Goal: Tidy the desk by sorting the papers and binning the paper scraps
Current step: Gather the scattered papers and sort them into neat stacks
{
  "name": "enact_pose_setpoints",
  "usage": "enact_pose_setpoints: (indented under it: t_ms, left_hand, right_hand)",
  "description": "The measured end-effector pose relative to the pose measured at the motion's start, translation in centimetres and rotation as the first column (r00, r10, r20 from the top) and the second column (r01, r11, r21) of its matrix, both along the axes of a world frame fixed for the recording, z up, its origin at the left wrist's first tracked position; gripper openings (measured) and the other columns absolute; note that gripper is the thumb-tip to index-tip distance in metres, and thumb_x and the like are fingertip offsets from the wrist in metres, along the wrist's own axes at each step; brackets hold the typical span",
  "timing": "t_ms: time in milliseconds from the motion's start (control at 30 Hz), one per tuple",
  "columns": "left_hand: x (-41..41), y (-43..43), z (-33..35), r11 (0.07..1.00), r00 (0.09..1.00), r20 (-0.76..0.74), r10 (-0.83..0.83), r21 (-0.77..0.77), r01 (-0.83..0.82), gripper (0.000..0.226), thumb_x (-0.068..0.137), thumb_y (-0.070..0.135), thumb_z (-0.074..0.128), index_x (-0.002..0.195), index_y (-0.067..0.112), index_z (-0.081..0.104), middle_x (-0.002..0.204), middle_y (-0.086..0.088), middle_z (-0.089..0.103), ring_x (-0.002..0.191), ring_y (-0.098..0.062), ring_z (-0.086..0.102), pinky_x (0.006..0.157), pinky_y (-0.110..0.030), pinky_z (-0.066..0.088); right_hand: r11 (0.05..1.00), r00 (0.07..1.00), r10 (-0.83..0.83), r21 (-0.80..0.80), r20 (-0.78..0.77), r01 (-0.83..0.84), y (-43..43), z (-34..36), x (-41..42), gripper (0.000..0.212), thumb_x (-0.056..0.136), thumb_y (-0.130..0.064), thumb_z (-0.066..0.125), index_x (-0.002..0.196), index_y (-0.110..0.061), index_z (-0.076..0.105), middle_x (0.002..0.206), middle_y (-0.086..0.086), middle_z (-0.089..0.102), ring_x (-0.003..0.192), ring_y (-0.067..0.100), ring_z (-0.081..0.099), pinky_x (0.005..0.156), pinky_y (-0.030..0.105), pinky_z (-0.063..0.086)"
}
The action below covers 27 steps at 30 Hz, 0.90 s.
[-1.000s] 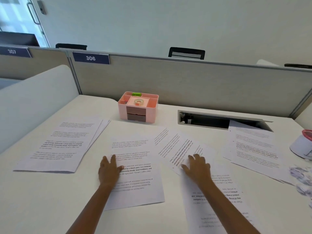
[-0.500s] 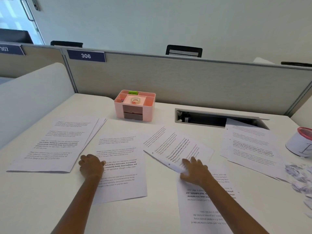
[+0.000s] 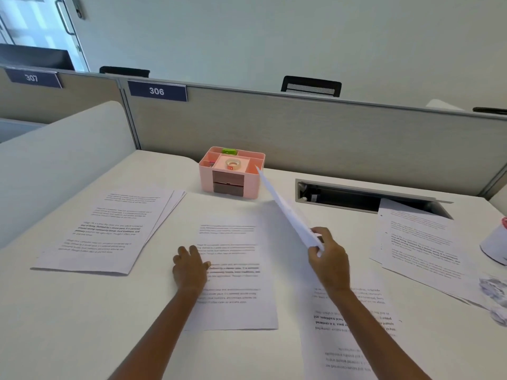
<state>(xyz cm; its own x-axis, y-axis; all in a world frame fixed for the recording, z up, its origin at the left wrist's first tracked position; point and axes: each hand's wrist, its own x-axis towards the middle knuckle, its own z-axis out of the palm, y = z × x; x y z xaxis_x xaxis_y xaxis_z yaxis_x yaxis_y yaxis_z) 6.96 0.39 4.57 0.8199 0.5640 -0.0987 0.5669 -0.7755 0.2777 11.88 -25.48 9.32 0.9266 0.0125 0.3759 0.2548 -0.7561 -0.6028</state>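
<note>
You get a single view, from the camera on your head: it looks forward and down across the desk, facing the grey partition at its far edge, near enough that your forearms enter from the bottom edge

Bare left hand, bare right hand

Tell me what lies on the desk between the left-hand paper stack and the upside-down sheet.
In the head view, one printed sheet lies there, the left hand resting on its left edge.
</note>
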Motion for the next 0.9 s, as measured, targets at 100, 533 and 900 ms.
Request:
enact_pose_setpoints:
  t_ms: [100,533,900]
  left_hand:
    - [0.6,-2.3,0.0,0.998,0.998,0.0,-0.058,-0.021,0.058,0.048,0.094,0.036,0.05,0.131,0.008,0.037,0.133,-0.013,0.036,0.12,-0.026,0.043,0.092,-0.032,0.047]
    - [0.6,-4.4,-1.1,0.933,0.962,0.271,-0.029,-0.337,0.123,0.062,0.088,0.043,0.057,0.138,0.01,0.039,0.131,-0.009,0.052,0.123,-0.028,0.045,0.101,-0.039,0.035]
    - [1.3,-2.2,-1.7,0.965,0.959,0.12,-0.258,-0.024,0.263,0.057,0.092,0.04,0.049,0.144,0.029,0.03,0.145,-0.001,0.032,0.133,-0.022,0.032,0.107,-0.035,0.027]
  right_hand:
    - [0.991,0.99,0.133,-0.033,0.039,-0.132,2.7,-0.1,-2.2,0.04,0.073,-0.004,0.062,0.112,-0.012,0.061,0.085,0.01,0.071,0.065,0.027,0.066,0.055,0.023,0.046]
    - [0.831,0.899,0.276,-0.386,-0.339,-0.4,4.4,-5.7,-5.8,0.058,0.089,-0.049,0.043,0.14,-0.025,0.032,0.138,-0.003,0.041,0.122,0.018,0.042,0.097,0.032,0.038]
    - [0.859,0.73,-0.385,-0.508,-0.565,0.06,-1.7,-5.7,-4.6,0.075,0.091,-0.063,0.022,0.148,-0.017,0.008,0.154,0.025,0.0,0.143,0.041,0.0,0.109,0.061,0.015]
